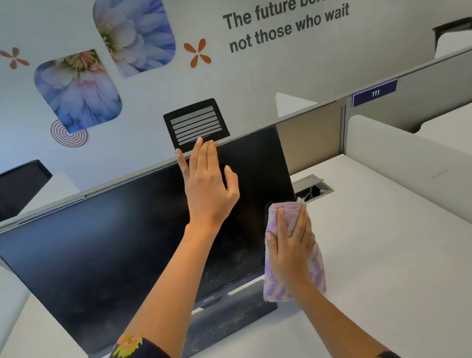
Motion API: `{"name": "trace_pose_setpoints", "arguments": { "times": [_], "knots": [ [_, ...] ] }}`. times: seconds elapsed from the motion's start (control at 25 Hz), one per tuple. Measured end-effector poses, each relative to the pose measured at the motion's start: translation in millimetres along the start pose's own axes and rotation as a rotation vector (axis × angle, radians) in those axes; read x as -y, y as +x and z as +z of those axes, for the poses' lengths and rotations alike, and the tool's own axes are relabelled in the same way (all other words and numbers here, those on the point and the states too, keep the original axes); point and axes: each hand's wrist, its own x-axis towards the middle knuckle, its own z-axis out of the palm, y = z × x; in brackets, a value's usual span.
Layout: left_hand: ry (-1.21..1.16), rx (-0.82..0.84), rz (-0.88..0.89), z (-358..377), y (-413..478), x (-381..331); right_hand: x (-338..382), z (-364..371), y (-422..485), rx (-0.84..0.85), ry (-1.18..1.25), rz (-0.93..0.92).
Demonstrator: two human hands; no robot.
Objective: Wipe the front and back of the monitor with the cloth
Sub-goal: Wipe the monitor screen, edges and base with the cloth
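My single head view sits close before the monitor (138, 243), angled down at its screen. Behind the monitor rises the lettered wall (249, 73).

White desk (390, 251) bearing monitor (122, 258).

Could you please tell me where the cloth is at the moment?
In the head view, the cloth is on the right, pressed under the right hand against the monitor's lower right edge, just above the stand base.
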Motion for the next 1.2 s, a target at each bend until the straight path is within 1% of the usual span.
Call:
{"name": "trace_pose_setpoints", "arguments": {
  "times": [0.2,0.36,0.68,0.96,1.08,1.2],
  "knots": [
    [-0.021,0.004,-0.01,-0.1,0.7,1.7,35.2,-15.8,54.0,-0.103,0.001,-0.083],
    [-0.03,0.001,-0.01,-0.8,0.4,1.9,48.4,-23.7,74.7,-0.187,0.01,-0.176],
    [-0.028,0.003,-0.01,-3.1,0.9,0.7,72.4,-40.1,108.4,-0.232,-0.025,-0.276],
    [-0.006,0.002,-0.009,-2.9,1.4,0.8,82.3,-43.2,110.3,-0.282,-0.067,-0.334],
    [-0.017,0.004,-0.007,-3.2,0.4,0.3,81.2,-30.4,95.4,-0.3,-0.076,-0.494],
    [-0.022,0.013,0.002,-5.0,-1.1,1.5,61.8,-11.6,62.3,-0.225,-0.115,-0.624]
  ]
}}
